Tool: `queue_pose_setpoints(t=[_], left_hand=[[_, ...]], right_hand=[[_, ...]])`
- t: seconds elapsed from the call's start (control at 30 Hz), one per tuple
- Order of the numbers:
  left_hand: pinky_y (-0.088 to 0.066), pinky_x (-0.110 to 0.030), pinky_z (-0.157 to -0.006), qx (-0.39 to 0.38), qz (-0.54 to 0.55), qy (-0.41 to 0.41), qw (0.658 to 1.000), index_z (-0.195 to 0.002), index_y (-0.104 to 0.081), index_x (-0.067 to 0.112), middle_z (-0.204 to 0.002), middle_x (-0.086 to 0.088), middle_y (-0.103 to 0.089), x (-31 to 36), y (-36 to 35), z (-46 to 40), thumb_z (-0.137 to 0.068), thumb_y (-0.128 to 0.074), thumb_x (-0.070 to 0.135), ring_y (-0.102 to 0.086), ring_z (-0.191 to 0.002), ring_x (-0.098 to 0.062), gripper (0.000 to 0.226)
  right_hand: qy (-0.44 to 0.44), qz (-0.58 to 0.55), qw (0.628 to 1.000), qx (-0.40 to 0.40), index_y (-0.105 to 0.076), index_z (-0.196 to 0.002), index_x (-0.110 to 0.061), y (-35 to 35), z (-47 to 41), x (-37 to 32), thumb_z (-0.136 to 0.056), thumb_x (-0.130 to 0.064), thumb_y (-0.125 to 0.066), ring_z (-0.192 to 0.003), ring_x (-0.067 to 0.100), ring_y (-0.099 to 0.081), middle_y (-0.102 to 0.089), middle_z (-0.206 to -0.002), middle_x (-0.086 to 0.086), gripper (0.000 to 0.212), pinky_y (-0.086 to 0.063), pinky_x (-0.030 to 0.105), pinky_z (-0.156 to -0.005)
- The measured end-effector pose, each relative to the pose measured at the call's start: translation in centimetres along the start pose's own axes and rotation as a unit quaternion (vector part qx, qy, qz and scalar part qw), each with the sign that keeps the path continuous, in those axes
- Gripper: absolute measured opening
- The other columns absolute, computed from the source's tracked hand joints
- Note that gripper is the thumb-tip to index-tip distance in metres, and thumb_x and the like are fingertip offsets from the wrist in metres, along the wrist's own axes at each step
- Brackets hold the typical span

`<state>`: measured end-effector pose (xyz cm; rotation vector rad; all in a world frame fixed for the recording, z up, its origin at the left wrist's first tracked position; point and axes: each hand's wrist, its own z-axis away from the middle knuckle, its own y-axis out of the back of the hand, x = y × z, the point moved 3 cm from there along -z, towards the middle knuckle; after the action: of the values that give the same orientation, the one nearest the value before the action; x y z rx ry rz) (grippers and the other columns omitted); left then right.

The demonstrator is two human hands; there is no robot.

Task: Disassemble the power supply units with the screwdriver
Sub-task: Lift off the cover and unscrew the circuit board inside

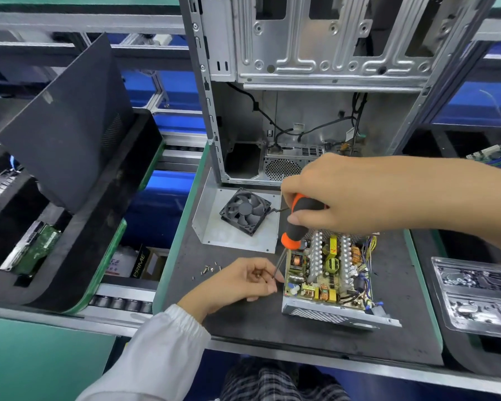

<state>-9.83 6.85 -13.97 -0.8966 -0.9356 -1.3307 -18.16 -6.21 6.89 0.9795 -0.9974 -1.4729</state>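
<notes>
Item: open power supply unit (330, 273), near right of worktop (243, 328), screw stage.
My right hand (359, 195) grips the screwdriver (297, 224); left hand (243, 280) pinches its tip. Best kept upright, pressed firmly.

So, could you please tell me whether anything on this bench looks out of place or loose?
Yes: a few loose screws lie scattered on the dark mat, left of the left hand, in no container, so they could roll or get lost. The fan also lies loose on the removed metal cover.
</notes>
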Motion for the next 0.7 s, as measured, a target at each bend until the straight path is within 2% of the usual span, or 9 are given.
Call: queue_pose_setpoints(t=[0.1,0.2,0.27,0.37,0.5,0.6,0.7], left_hand=[[-0.039,-0.018,-0.056,-0.013,0.040,0.001,0.999,-0.112,-0.058,-0.009,-0.087,-0.006,-0.064,-0.3,-0.3,0.3,-0.093,-0.054,-0.008,-0.045,-0.056,-0.007,0.019],[-0.040,-0.018,-0.055,0.005,0.049,-0.013,0.999,-0.103,-0.063,-0.006,-0.079,-0.006,-0.064,-0.4,-0.2,0.6,-0.099,-0.052,0.005,-0.046,-0.058,-0.010,0.016],[-0.039,-0.018,-0.052,0.044,0.040,-0.013,0.998,-0.096,-0.065,-0.004,-0.074,-0.006,-0.063,-0.8,0.2,0.9,-0.100,-0.050,0.008,-0.047,-0.057,-0.010,0.019],[-0.040,-0.019,-0.050,0.129,-0.025,-0.001,0.991,-0.092,-0.068,0.001,-0.073,-0.005,-0.063,-1.4,1.9,1.3,-0.100,-0.048,0.002,-0.049,-0.057,-0.009,0.021],[-0.045,-0.017,-0.060,0.232,-0.080,0.006,0.969,-0.094,-0.069,0.009,-0.084,-0.003,-0.065,-1.9,4.4,1.9,-0.093,-0.040,-0.012,-0.055,-0.067,-0.006,0.035],[-0.045,-0.016,-0.066,0.262,-0.144,-0.012,0.954,-0.094,-0.067,0.014,-0.082,0.000,-0.062,-2.3,5.1,2.1,-0.095,-0.041,-0.010,-0.053,-0.065,-0.007,0.035],[-0.044,-0.016,-0.063,0.279,-0.177,-0.057,0.942,-0.088,-0.067,0.015,-0.072,-0.005,-0.061,-2.5,5.3,2.0,-0.096,-0.040,-0.010,-0.049,-0.053,-0.006,0.038]], right_hand=[[-0.008,-0.010,1.000,0.001,-0.052,-0.093,-0.025,-0.3,-0.3,0.3,-0.093,-0.049,-0.046,-0.077,0.018,-0.057,-0.051,-0.079,-0.007,0.025,-0.051,0.037,-0.068],[-0.011,-0.023,1.000,0.002,-0.051,-0.091,-0.025,-0.7,-0.4,0.4,-0.093,-0.048,-0.047,-0.074,0.019,-0.057,-0.051,-0.076,-0.006,0.024,-0.051,0.040,-0.069],[-0.015,-0.030,0.999,0.011,-0.051,-0.090,-0.025,-0.7,-0.5,0.5,-0.093,-0.048,-0.047,-0.073,0.020,-0.058,-0.053,-0.076,-0.005,0.023,-0.052,0.041,-0.069],[-0.022,-0.032,0.999,0.019,-0.050,-0.089,-0.024,-0.8,-0.3,0.7,-0.092,-0.048,-0.046,-0.073,0.021,-0.058,-0.052,-0.077,-0.004,0.024,-0.052,0.041,-0.068],[-0.023,-0.042,0.999,0.018,-0.048,-0.088,-0.026,-1.5,0.4,0.9,-0.093,-0.047,-0.046,-0.072,0.016,-0.056,-0.052,-0.078,-0.006,0.022,-0.051,0.038,-0.067],[-0.030,-0.056,0.998,0.012,-0.044,-0.084,-0.031,-2.0,1.7,1.1,-0.092,-0.051,-0.044,-0.073,0.011,-0.054,-0.051,-0.078,-0.009,0.021,-0.050,0.036,-0.068],[-0.043,-0.069,0.997,0.013,-0.042,-0.081,-0.033,-2.4,2.9,1.5,-0.088,-0.056,-0.038,-0.072,0.009,-0.053,-0.051,-0.077,-0.009,0.024,-0.050,0.037,-0.069]])
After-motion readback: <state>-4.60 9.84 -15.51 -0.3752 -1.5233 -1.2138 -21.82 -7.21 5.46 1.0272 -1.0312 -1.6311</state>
